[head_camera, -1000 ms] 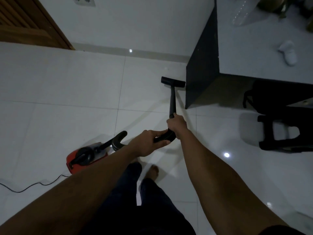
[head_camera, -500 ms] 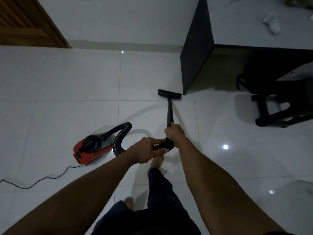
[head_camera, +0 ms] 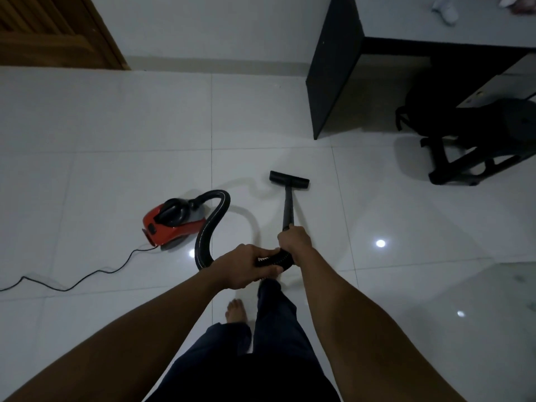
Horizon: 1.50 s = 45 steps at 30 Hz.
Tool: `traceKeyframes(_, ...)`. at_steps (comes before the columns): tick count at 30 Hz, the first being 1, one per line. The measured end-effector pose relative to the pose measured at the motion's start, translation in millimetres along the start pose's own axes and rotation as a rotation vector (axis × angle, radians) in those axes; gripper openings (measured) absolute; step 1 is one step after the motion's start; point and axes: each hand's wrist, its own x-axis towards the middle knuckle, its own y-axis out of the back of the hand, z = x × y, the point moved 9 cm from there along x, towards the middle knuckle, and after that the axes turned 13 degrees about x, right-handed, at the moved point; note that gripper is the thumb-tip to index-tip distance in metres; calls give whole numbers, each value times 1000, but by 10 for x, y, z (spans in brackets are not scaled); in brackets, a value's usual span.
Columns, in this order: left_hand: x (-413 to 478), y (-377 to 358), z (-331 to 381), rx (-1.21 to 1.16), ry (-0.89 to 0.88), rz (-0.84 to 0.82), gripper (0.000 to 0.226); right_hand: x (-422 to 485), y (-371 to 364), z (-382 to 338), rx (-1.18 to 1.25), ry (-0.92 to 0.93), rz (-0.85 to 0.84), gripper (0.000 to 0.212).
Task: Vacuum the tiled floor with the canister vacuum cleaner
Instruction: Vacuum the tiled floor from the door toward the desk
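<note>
A red and black canister vacuum (head_camera: 171, 224) sits on the white tiled floor (head_camera: 116, 126) to my left. Its black ribbed hose (head_camera: 211, 224) arcs up and back to my hands. My left hand (head_camera: 246, 266) grips the hose end. My right hand (head_camera: 294, 242) grips the lower end of the black wand (head_camera: 288, 208), just ahead of the left. The flat black floor nozzle (head_camera: 289, 179) lies on the tile ahead of me, apart from the desk.
A dark desk panel (head_camera: 330, 68) stands at the upper right, with a black chair base (head_camera: 464, 158) under the desk. The power cord (head_camera: 81, 278) trails left across the floor. A wooden door (head_camera: 52, 30) is at the upper left. My bare foot (head_camera: 236, 310) is on the tile below my hands.
The nozzle has been drawn back from the desk panel toward me. I have stepped backward, so the canister and hose now show more fully on the left.
</note>
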Motion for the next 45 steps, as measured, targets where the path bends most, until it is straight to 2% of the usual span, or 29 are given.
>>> traceKeyframes(7,-393,-309,100,22,-46,-15,45,-288,-169,495,-21,-70,-19,50)
traceKeyframes(11,-517,-420,39,25,-29,-25,45,-344,-291,636,-35,-73,-33,60)
traceKeyframes(14,-576,-418,-1,37,-42,-15,44,-374,-361,639,-31,-64,-44,61)
traceKeyframes(20,-601,-310,-101,39,-7,24,45,-331,-493,529,33,-85,-69,47)
traceKeyframes(26,-508,-206,-94,42,-5,55,46,-225,-480,422,61,-118,-94,44)
traceKeyframes(31,-341,-122,-16,49,7,55,45,-53,-362,356,57,-145,-94,38)
traceKeyframes(38,141,87,73,41,57,38,48,443,-177,43,47,-82,-117,57)
traceKeyframes(45,1033,409,283,11,129,12,55,1147,330,-468,-20,-31,-145,68)
